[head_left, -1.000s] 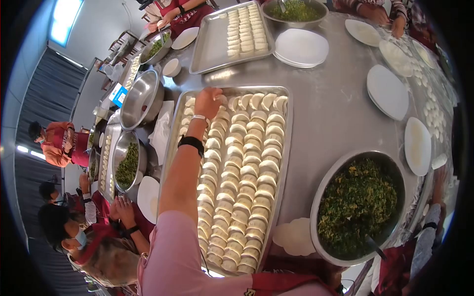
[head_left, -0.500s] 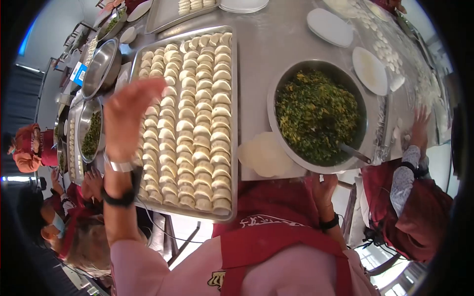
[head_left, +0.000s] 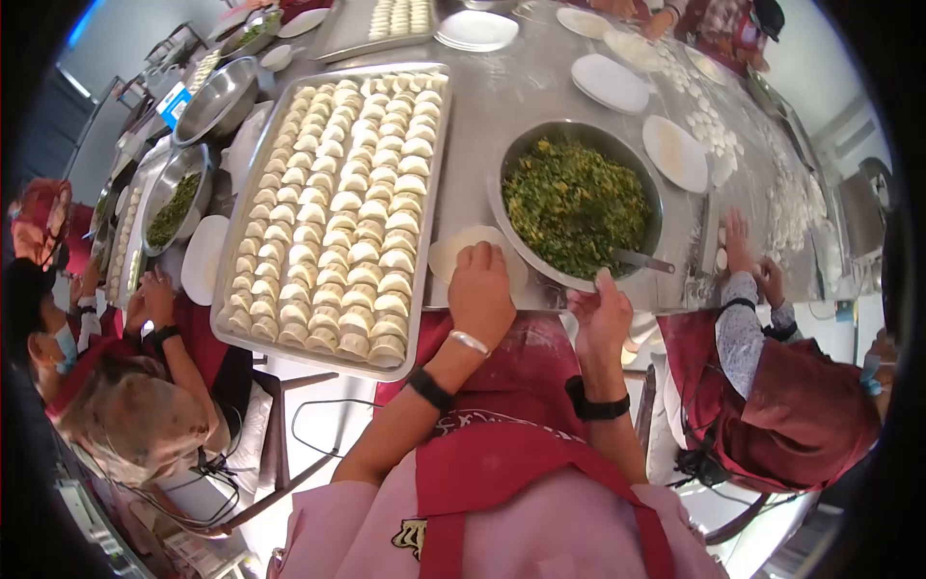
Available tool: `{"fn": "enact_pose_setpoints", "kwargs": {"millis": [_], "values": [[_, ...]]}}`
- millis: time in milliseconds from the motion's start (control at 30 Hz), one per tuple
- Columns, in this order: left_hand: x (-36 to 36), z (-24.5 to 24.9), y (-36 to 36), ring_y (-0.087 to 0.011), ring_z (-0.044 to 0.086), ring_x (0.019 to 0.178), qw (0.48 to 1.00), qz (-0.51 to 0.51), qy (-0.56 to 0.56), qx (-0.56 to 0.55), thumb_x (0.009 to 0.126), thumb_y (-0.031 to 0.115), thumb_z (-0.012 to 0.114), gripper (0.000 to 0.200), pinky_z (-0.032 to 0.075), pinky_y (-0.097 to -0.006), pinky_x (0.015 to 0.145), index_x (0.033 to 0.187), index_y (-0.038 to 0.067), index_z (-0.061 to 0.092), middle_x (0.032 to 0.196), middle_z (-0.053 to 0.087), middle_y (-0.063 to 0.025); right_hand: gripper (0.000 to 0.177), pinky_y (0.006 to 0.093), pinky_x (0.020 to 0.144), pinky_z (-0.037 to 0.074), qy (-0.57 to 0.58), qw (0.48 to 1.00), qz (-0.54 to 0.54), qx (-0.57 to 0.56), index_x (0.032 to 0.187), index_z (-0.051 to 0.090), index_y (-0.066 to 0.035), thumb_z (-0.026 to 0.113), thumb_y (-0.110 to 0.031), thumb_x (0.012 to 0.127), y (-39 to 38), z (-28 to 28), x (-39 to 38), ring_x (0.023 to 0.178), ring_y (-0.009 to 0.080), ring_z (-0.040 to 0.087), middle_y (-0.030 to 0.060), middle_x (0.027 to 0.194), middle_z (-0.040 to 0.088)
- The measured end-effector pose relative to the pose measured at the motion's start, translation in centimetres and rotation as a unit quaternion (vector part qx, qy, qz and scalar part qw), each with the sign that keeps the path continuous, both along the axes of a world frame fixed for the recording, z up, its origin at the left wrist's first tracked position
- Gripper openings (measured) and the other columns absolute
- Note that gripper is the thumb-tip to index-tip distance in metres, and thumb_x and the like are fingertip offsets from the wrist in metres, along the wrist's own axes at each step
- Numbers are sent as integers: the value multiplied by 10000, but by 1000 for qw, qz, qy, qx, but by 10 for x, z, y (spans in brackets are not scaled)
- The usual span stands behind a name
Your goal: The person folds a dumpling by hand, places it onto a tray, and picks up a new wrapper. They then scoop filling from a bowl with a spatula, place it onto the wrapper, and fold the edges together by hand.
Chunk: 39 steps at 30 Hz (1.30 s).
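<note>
At the far left, a seated co-worker's hands meet over a lap, just below a small steel bowl of chopped greens and a bare white plate. Next along the desk lies a long tray, its long axis running away from the person and packed with rows of folded dumplings.

Just beside the tray's near right corner sits a low stack of round wrappers. The person's left hand lies straight on top of it, fingers bent down onto the dough. I cannot tell whether it has pinched a sheet.

The right hand is a little farther off, open and empty, fingers loose, at the desk's near edge below the rim of the big bowl. The bowl is full of green filling, and a spoon leans out on its right. Farther right, another person's hand rests near scattered dough rounds.
</note>
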<state>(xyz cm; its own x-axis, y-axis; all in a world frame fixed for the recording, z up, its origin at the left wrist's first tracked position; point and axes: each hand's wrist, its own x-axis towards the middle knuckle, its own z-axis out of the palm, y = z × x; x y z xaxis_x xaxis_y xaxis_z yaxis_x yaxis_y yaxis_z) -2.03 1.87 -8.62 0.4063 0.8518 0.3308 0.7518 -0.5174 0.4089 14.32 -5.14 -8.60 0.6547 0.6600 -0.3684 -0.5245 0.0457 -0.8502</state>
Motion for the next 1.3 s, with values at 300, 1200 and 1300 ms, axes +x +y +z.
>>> {"fn": "enact_pose_setpoints", "kwargs": {"millis": [300,1200,1300], "values": [[9,-4,12,-305,541,998,996,69,49,-1,745,64,642,167,474,-377,848,900,4,658,986,586,-133,287,277,527,467,-16,1000,14,-14,860,596,-62,633,-322,976,-34,-12,15,616,168,621,76,722,654],[-58,80,-29,-194,689,960,692,17,-548,-470,954,13,540,224,568,-314,829,1163,-59,575,1062,688,-122,112,245,653,508,-592,800,86,-45,989,714,17,668,0,888,-28,63,73,717,114,653,68,885,680],[-57,71,-28,-245,671,1070,590,-28,-604,-534,967,38,554,318,571,-382,919,1267,-64,538,1187,653,-158,102,268,649,519,-539,839,69,-18,983,708,19,666,1,892,-25,78,66,720,150,674,85,862,679]]}}
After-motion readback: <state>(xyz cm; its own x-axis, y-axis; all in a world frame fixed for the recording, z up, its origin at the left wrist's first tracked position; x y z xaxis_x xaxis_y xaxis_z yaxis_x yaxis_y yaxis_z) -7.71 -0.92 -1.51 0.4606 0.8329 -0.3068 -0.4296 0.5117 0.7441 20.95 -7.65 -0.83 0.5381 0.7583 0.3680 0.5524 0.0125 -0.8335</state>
